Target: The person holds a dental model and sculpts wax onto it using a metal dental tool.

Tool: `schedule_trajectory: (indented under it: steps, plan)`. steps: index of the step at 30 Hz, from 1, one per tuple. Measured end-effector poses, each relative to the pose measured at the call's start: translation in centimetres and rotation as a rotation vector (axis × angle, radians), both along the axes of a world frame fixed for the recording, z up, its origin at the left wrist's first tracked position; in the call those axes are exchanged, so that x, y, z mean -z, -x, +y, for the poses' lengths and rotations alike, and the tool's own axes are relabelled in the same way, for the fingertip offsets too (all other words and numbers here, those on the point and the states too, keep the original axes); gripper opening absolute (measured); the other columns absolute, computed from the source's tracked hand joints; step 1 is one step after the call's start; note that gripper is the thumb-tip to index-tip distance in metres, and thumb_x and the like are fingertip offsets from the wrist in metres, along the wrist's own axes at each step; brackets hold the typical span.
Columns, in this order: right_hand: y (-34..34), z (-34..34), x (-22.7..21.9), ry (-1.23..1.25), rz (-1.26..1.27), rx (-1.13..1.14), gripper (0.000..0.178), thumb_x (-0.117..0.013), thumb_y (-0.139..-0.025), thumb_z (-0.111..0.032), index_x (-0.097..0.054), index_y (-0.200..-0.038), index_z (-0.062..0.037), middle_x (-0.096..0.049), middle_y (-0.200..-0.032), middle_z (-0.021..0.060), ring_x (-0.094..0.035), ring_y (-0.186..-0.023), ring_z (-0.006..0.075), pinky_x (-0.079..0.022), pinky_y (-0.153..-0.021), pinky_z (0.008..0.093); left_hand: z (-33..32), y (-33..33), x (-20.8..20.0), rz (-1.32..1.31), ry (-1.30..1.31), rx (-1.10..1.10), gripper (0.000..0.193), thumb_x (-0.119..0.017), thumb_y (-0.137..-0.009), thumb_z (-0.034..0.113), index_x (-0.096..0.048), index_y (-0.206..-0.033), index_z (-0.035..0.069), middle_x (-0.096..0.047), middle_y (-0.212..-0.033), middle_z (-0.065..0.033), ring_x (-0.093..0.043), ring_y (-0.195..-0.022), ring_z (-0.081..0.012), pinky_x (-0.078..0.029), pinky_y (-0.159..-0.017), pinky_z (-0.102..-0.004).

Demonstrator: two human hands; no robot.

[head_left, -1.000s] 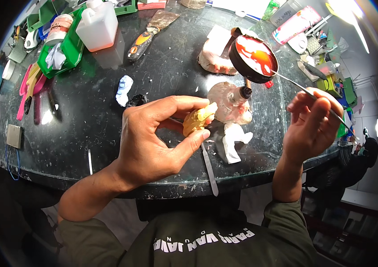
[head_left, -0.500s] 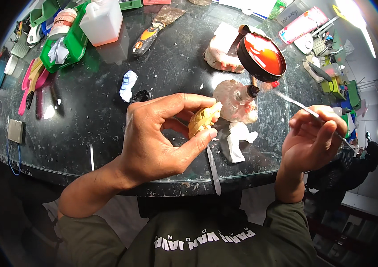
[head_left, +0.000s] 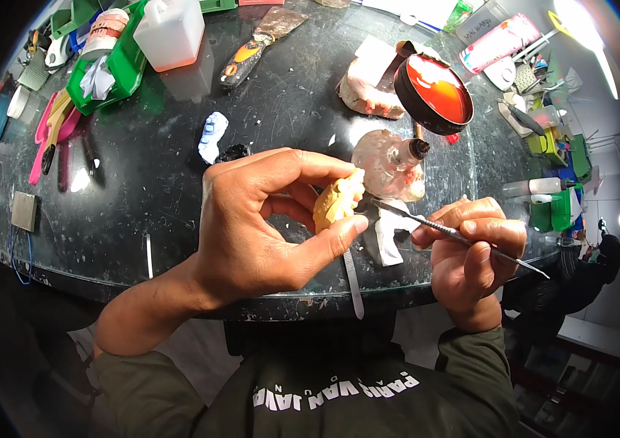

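Between the thumb and fingers of my left hand [head_left: 259, 219] is a small yellow dental cast [head_left: 337, 202], with paler tooth shapes along its right side. My right hand [head_left: 474, 252] grips a thin metal wax carver [head_left: 452, 232] like a pen. Its dark tip points left, close to the cast; whether they touch I cannot tell. Just beyond the cast stands a glass spirit burner [head_left: 386, 164] with a dark wick top; no flame can be made out. Behind it, a round black tin of red wax [head_left: 437, 89] is tilted toward me. A white moulded piece [head_left: 390, 244] lies below the carver.
A scalpel handle [head_left: 353, 285] lies at the table's front edge. Beyond my left hand is a blue impression piece [head_left: 212, 137]. Farther off are a scraper [head_left: 255, 50], a plastic bottle [head_left: 169, 33], a green bin [head_left: 116, 73] and a pink-and-white cast [head_left: 368, 91].
My right hand has moved left and slightly down, bringing the carver's tip from beside the burner to near the cast. My left hand holds the cast almost where it was.
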State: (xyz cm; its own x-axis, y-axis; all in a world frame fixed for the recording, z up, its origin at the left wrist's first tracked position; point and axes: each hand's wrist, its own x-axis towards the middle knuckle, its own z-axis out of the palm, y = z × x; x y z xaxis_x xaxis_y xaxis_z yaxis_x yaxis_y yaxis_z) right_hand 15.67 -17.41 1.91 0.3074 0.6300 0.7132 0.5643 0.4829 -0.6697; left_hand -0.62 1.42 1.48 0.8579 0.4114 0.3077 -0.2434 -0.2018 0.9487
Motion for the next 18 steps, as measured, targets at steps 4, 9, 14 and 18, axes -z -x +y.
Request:
schedule_trajectory:
  steps: [4, 9, 14, 18]
  plan:
    - [-0.12, 0.06, -0.18, 0.044, -0.069, -0.021, 0.016, -0.047, -0.094, -0.006, -0.049, -0.107, 0.0035, -0.066, -0.079, 0.0227, -0.068, -0.063, 0.0251, -0.057, -0.06, 0.0354, 0.1, 0.19, 0.04, 0.023, 0.0, 0.002, 0.04, -0.081, -0.077, -0.001, -0.067, -0.115, -0.005, -0.072, -0.099, -0.0122, -0.07, -0.088, -0.0113, -0.058, -0.074, -0.0224]
    - [0.03, 0.27, -0.1, 0.036, 0.134, -0.014, 0.023, -0.045, -0.085, 0.001, -0.05, -0.107, 0.0038, -0.067, -0.078, 0.0234, -0.069, -0.064, 0.0258, -0.057, -0.062, 0.0341, 0.2, 0.11, 0.41, -0.007, -0.034, -0.016, 0.04, -0.08, -0.077, -0.001, -0.067, -0.115, -0.005, -0.072, -0.1, -0.0126, -0.071, -0.09, -0.0126, -0.058, -0.075, -0.0231]
    - [-0.45, 0.22, -0.19, 0.006, 0.018, -0.042, 0.018, -0.046, -0.088, -0.001, -0.051, -0.105, 0.003, -0.066, -0.085, 0.0222, -0.07, -0.068, 0.0266, -0.059, -0.061, 0.0363, 0.05, -0.04, 0.28, -0.029, -0.012, -0.005, 0.04, -0.08, -0.078, -0.001, -0.066, -0.115, -0.005, -0.072, -0.101, -0.0127, -0.071, -0.091, -0.0132, -0.058, -0.075, -0.0235]
    - [-0.36, 0.19, -0.26, 0.043, -0.041, -0.058, 0.017, -0.051, -0.097, -0.012, -0.053, -0.107, 0.001, -0.066, -0.089, 0.0204, -0.072, -0.073, 0.0276, -0.061, -0.062, 0.0371, 0.05, 0.02, 0.26, -0.016, -0.009, -0.004, 0.04, -0.08, -0.078, 0.0, -0.066, -0.115, -0.005, -0.072, -0.1, -0.0122, -0.071, -0.09, -0.0126, -0.058, -0.075, -0.0236]
